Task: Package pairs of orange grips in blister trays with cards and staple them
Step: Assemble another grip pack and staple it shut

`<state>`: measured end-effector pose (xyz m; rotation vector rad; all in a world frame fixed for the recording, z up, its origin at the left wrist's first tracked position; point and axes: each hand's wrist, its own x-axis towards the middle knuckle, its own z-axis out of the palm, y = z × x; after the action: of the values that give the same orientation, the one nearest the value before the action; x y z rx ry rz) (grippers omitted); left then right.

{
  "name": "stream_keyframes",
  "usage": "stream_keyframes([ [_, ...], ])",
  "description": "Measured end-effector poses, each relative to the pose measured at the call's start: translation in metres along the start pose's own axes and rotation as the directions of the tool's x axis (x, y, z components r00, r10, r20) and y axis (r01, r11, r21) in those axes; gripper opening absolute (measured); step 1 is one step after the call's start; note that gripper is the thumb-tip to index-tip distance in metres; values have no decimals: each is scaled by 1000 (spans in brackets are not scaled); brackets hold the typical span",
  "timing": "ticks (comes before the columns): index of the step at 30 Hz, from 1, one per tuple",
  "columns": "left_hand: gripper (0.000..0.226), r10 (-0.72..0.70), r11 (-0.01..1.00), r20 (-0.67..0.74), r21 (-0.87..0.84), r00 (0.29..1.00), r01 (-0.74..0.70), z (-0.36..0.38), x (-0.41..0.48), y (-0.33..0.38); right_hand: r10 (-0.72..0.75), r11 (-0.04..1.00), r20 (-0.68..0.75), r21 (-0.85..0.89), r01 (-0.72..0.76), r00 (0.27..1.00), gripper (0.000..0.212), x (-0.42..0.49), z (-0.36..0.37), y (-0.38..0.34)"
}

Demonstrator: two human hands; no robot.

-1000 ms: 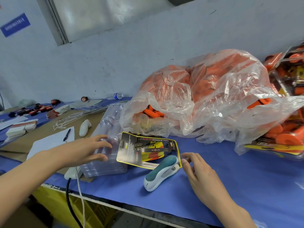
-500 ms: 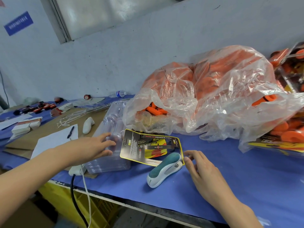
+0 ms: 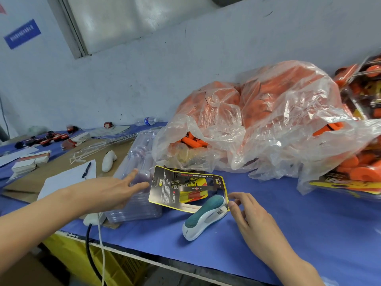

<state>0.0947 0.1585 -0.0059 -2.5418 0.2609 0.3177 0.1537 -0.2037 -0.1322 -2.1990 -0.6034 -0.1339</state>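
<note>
— Left hand [image 3: 112, 190]?
— Spread flat, fingers apart, resting on the stack of clear blister trays [image 3: 136, 195].
— Right hand [image 3: 250, 218]?
— Loosely parted, gripping nothing, fingertips just beside the teal stapler [image 3: 204, 217] and the card [image 3: 186, 187].
— Orange grips [image 3: 191, 141]?
— Heaped inside the plastic bag [image 3: 257, 124], far side of the blue surface [image 3: 288, 223].

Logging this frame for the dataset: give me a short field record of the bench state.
left hand: open, fingers spread on clear blister tray stack
right hand: open, fingertips at the card edge, by the stapler head
card: black and yellow, overlapping the stack
stapler: teal and white, lying on card corner
grips: loose, in open plastic bag
table: blue cover
</note>
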Motion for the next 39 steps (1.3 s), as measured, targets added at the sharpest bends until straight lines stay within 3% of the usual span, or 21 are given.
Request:
stream_keyframes([
  [2,91,-45,996,16,82,999,44,2,2,-1,-1,1000,1,2,1,1000,41,0,0,0],
  [3,87,-70,994,1,83,998,70,0,2,-3,-2,1000,4,5,2,1000,41,0,0,0],
  [8,26,-100,980,-173,156,980,127,-21,-2,-4,-5,1000,11,13,4,1000,42,0,-2,0],
  [10,9,-206,950,-229,184,951,250,-24,-3,1,-6,1000,12,19,6,1000,42,0,-3,0],
  [13,12,-346,906,-458,62,819,418,-38,-6,-12,-6,1000,11,27,6,1000,40,-1,-3,-1],
  [16,18,-435,865,-611,-79,661,496,-56,-14,-39,3,1000,22,22,-4,1000,31,-2,-3,-3],
  [19,22,-564,798,-655,-277,502,535,-66,-20,-70,12,1000,34,3,-12,999,32,-2,-6,-5],
  [21,27,-631,756,-638,-380,441,532,-69,-22,-89,19,1000,38,3,-19,999,33,-3,-8,-6],
  [25,30,-676,729,-650,-523,346,442,-68,-35,-126,36,999,29,7,-37,999,22,-4,-11,-6],
  [27,36,-728,683,-634,-636,261,359,-70,-45,-148,38,999,3,36,-38,999,17,-4,-12,-6],
  [29,41,-782,623,-601,-763,168,172,-77,-54,-164,43,995,-47,93,-39,998,13,-4,-14,-5],
  [31,41,-819,563,-559,-827,129,-9,-87,-63,-165,43,988,-88,153,-29,995,14,-3,-15,-6],
  [34,41,-821,531,-556,-827,130,-184,-105,-73,-136,56,949,-127,314,-14,990,25,-1,-21,-11],
  [39,40,-832,347,-496,-815,249,-465,-120,-79,-57,98,734,-154,679,34,983,33,9,-44,-33],
])
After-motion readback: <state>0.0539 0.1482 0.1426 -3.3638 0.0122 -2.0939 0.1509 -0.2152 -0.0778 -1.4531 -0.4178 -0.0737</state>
